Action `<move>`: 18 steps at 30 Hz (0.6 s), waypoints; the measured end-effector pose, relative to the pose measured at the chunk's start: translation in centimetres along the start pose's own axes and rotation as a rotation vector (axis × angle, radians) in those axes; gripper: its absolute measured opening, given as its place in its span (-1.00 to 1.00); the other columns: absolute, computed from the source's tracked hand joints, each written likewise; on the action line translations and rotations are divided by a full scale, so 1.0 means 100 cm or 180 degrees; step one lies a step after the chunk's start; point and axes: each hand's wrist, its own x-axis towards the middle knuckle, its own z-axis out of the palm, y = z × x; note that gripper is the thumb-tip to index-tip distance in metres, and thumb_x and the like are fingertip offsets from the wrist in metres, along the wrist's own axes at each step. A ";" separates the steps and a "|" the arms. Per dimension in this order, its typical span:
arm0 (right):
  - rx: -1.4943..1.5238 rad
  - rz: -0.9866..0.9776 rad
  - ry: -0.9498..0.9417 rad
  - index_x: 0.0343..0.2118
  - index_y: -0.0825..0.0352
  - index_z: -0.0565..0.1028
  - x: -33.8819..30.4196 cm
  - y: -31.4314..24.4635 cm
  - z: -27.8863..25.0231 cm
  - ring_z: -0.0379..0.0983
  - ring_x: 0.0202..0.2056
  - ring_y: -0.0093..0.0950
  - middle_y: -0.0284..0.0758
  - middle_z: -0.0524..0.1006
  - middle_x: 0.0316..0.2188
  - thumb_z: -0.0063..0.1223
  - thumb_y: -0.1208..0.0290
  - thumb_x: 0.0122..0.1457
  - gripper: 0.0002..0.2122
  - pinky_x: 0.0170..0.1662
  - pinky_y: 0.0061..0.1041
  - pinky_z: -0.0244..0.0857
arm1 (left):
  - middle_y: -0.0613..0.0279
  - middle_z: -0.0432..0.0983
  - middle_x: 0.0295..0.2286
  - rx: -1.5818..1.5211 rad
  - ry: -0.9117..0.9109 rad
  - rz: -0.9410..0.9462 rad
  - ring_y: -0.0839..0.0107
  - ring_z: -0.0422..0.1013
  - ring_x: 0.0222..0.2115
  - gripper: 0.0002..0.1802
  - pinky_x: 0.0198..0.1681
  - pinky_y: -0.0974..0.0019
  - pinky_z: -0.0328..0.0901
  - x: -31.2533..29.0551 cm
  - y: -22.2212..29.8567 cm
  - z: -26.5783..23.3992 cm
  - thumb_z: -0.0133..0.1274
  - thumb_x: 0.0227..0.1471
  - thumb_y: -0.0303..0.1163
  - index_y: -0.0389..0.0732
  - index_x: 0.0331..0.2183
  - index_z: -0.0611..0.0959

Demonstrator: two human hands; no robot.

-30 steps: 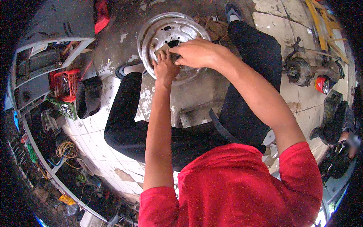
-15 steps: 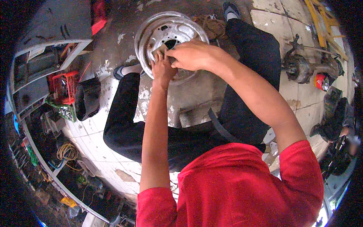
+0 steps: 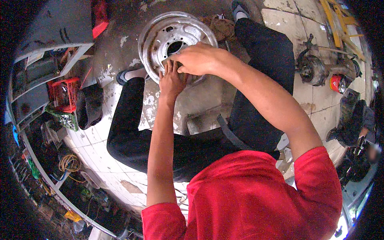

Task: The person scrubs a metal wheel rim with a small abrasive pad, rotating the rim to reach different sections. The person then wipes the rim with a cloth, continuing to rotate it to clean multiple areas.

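A silver steel wheel rim (image 3: 150, 52), worn and scuffed, lies tilted between my legs with its round centre hole upward. My left hand (image 3: 173, 82) rests on its near part, fingers stretched forward and slightly apart. Bent over from the right, my right hand (image 3: 198, 59) has its fingers closed, the tips meeting those of the left. A small flat brownish piece (image 3: 166, 61) shows at the fingertips, against the rim below the hole. It looks pinched by my right hand; most of it is hidden, and its kind is unclear.
A rusty axle part (image 3: 314, 71) and a red can (image 3: 337, 84) stand on the right floor. Brown cloth (image 3: 222, 29) lies behind the rim. At left are a metal cabinet (image 3: 72, 60), a red crate (image 3: 66, 94) and coiled hose (image 3: 69, 163). Another person (image 3: 362, 134) is at far right.
The view has shifted slightly, moving everything a little left. My fingers have slid a short way toward me over the rim, and more of the centre hole shows.
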 end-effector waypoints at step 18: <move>-0.0306 -0.0039 -0.0172 0.00 0.25 0.39 0.007 0.000 0.007 0.47 -0.10 -0.14 -0.11 0.55 -0.18 -0.01 0.21 0.14 -0.62 -0.06 -0.16 0.35 | -0.11 0.02 0.22 0.0021 0.0004 -0.0107 0.03 0.02 0.24 -0.22 0.19 -0.22 0.00 -0.004 0.012 0.007 0.03 0.03 -0.05 -0.15 0.20 0.22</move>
